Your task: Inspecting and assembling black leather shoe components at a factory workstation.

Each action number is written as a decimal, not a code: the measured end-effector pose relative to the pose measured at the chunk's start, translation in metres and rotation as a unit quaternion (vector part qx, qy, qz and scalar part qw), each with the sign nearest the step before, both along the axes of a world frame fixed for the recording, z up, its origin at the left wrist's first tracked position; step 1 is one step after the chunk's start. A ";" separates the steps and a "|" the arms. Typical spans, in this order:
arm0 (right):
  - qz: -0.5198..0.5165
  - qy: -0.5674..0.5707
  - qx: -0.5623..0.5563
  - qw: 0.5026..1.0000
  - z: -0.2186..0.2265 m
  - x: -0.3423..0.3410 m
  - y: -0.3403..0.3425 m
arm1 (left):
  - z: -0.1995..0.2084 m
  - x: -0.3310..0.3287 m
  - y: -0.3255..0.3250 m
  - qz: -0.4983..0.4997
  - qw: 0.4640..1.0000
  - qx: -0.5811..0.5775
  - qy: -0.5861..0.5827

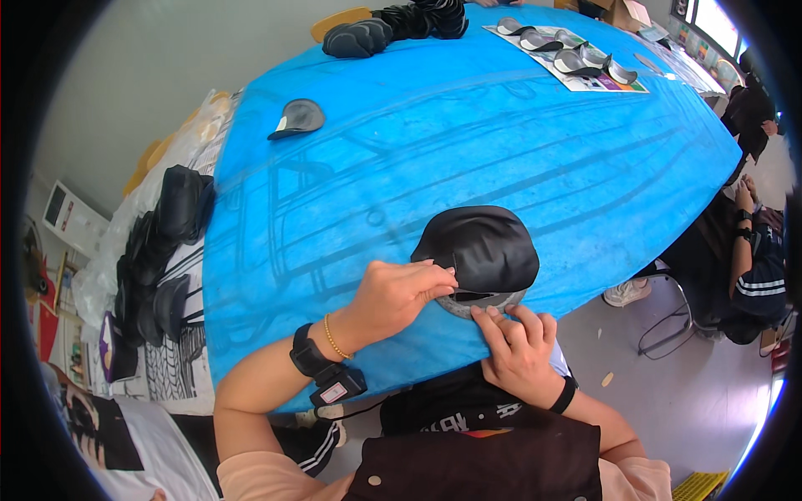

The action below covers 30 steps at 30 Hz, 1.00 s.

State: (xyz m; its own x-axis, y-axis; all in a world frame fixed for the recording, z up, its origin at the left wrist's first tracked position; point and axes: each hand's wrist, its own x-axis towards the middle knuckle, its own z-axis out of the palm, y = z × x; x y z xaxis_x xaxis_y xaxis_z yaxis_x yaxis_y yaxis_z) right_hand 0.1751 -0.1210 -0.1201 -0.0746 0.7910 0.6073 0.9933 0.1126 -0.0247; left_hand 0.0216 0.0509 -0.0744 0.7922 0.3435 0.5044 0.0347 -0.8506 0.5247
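Note:
A black, rounded, leather-look cover (486, 242) lies near the front edge of the blue-covered table (351, 200). Under its near edge shows a grey curved piece (506, 299), with a dark gap between the two. My left hand (397, 296) is closed, its thumb and fingertips pinching the left near edge of the cover. On the right, my right hand (520, 346) has its fingers bent against the grey piece's near rim, holding it down. What the fingertips press underneath is hidden.
A single grey curved piece (299, 118) lies at the far left; several more rest on a printed sheet (597, 82) at the far right. Stacks of black pieces stand at the back (357, 38) and along the left (180, 204). A person (743, 250) sits at right.

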 end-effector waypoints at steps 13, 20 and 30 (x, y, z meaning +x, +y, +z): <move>0.130 0.489 -0.100 0.857 0.047 0.063 -0.018 | -0.001 -0.005 0.005 -0.050 0.998 -0.021 0.025; 0.032 0.487 -0.087 0.869 0.080 0.111 0.050 | 0.005 -0.004 0.004 -0.053 0.997 -0.023 0.048; 0.041 0.212 -0.408 0.887 0.073 0.118 0.103 | 0.006 -0.007 -0.005 -0.072 0.981 0.180 0.015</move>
